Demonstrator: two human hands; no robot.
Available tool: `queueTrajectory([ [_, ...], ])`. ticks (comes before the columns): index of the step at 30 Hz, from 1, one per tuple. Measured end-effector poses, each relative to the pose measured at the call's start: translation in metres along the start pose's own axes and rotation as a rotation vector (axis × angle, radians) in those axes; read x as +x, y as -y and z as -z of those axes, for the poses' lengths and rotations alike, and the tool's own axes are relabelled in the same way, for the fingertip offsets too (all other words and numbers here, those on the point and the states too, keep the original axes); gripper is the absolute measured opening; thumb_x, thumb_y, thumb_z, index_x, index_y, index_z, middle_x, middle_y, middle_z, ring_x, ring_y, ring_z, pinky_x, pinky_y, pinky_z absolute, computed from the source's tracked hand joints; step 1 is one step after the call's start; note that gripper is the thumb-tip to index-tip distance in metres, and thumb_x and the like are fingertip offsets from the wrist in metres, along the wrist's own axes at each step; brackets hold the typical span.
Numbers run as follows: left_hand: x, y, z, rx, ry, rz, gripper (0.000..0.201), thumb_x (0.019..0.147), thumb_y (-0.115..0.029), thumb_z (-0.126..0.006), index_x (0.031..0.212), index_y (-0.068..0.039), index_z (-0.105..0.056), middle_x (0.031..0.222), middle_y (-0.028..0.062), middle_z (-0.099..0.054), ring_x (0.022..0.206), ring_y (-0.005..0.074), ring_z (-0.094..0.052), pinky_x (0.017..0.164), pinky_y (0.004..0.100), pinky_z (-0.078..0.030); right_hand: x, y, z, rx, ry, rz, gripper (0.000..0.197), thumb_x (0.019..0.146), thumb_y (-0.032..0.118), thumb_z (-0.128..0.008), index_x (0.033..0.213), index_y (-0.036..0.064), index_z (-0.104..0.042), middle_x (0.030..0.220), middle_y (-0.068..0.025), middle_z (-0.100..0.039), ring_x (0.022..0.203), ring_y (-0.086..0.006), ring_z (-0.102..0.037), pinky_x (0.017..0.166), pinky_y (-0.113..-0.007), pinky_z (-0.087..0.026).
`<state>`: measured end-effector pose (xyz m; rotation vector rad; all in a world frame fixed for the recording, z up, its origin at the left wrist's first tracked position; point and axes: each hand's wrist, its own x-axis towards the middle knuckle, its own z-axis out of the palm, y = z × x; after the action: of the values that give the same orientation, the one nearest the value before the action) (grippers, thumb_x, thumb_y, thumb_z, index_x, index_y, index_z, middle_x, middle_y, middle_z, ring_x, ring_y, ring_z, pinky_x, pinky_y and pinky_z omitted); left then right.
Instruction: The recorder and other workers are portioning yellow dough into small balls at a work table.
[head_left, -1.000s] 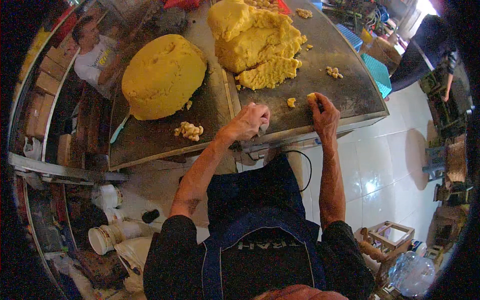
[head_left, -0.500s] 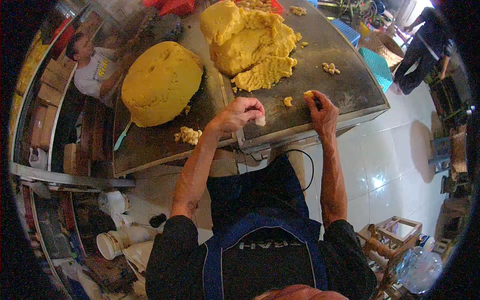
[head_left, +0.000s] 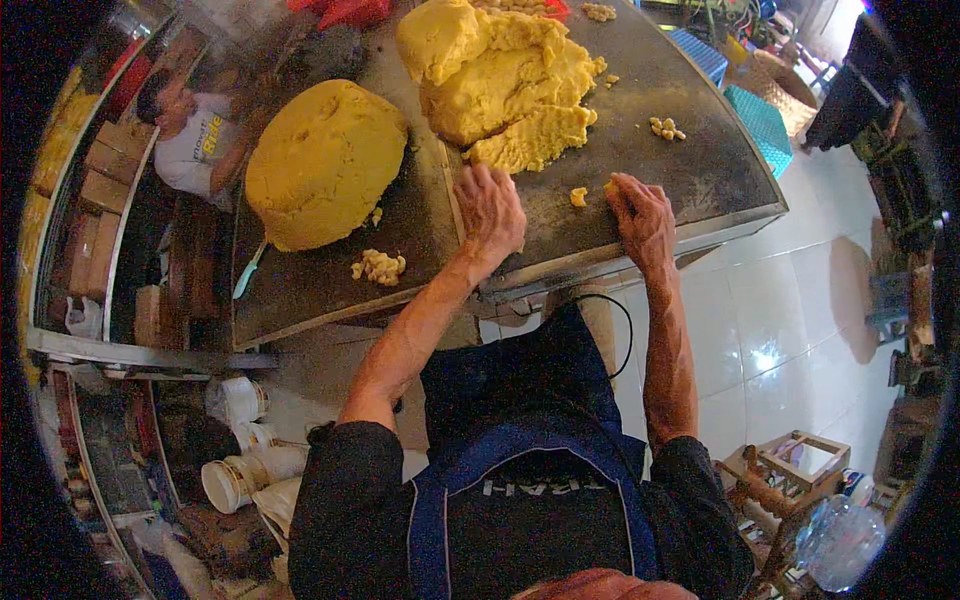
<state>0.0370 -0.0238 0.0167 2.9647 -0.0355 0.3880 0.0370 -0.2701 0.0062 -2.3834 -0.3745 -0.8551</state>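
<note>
A big torn mound of yellow dough (head_left: 500, 80) rests on the dark metal-topped table, its flattened near flap reaching toward me. My left hand (head_left: 490, 215) is just below that flap, fingers bent together and pointing down at the tabletop; whatever they pinch is hidden under them. Farther right, my right hand (head_left: 643, 220) pinches a small bit of yellow dough, only partly showing at the fingertips. A loose scrap of dough (head_left: 578, 197) lies between my hands. Left of the seam, a smooth rounded mass of dough (head_left: 325, 165) sits beside a heap of pale nut-like pieces (head_left: 378, 267).
A pale-green-handled tool (head_left: 250, 270) pokes out under the rounded dough. More pale pieces (head_left: 667, 128) lie to the right. Another person (head_left: 195, 140) is at the table's left side; a second, dark-clothed person (head_left: 850, 105) stands far right. A teal crate (head_left: 757, 130) stands past the table.
My left hand has moved right and away from me, turning palm down; the pale piece at its fingertips no longer shows. My right hand has barely shifted. The person at far right has moved.
</note>
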Motion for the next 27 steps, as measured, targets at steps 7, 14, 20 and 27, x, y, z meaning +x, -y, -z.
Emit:
queueTrajectory([
  [7, -0.001, -0.016, -0.016, 0.432, -0.267, -0.469, 0.034, 0.093, -0.019, -0.052, 0.116, 0.004, -0.062, 0.128, 0.0264, -0.055, 0.129, 0.0436, -0.043, 0.104, 0.0617, -0.031, 0.011, 0.028, -0.014, 0.128, 0.260, -0.057, 0.024, 0.093, 0.022, -0.065, 0.113, 0.0094, -0.068, 0.112, -0.0077, -0.070, 0.102, -0.0324, -0.062, 0.088, -0.044, -0.050],
  [14, -0.003, -0.011, -0.009, 0.661, -0.274, -0.701, 0.036, 0.096, -0.017, -0.046, 0.123, 0.005, -0.057, 0.132, 0.0246, -0.052, 0.129, 0.0454, -0.041, 0.107, 0.0653, -0.026, 0.003, 0.041, -0.028, 0.013, 0.263, 0.212, 0.011, 0.088, 0.014, -0.065, 0.097, 0.0076, -0.062, 0.098, -0.0096, -0.065, 0.091, -0.0356, -0.060, 0.082, -0.046, -0.050],
  [20, -0.007, -0.004, -0.014, 0.317, -0.274, -0.536, 0.022, 0.098, -0.019, -0.051, 0.107, 0.000, -0.059, 0.140, 0.0252, -0.048, 0.138, 0.0461, -0.035, 0.112, 0.0660, -0.020, 0.010, 0.043, -0.032, 0.048, 0.353, 0.115, 0.011, 0.086, 0.002, -0.058, 0.096, 0.0058, -0.061, 0.090, -0.0130, -0.065, 0.090, -0.0390, -0.059, 0.082, -0.047, -0.049],
  [27, 0.001, 0.001, -0.019, -0.180, 0.049, -0.126, 0.036, 0.101, -0.024, -0.043, 0.118, 0.005, -0.057, 0.141, 0.0251, -0.046, 0.141, 0.0467, -0.031, 0.114, 0.0668, -0.016, 0.007, 0.018, -0.037, -0.024, 0.213, 0.228, 0.030, 0.082, -0.004, -0.060, 0.108, 0.0064, -0.070, 0.115, -0.0183, -0.068, 0.113, -0.0420, -0.060, 0.098, -0.046, -0.048],
])
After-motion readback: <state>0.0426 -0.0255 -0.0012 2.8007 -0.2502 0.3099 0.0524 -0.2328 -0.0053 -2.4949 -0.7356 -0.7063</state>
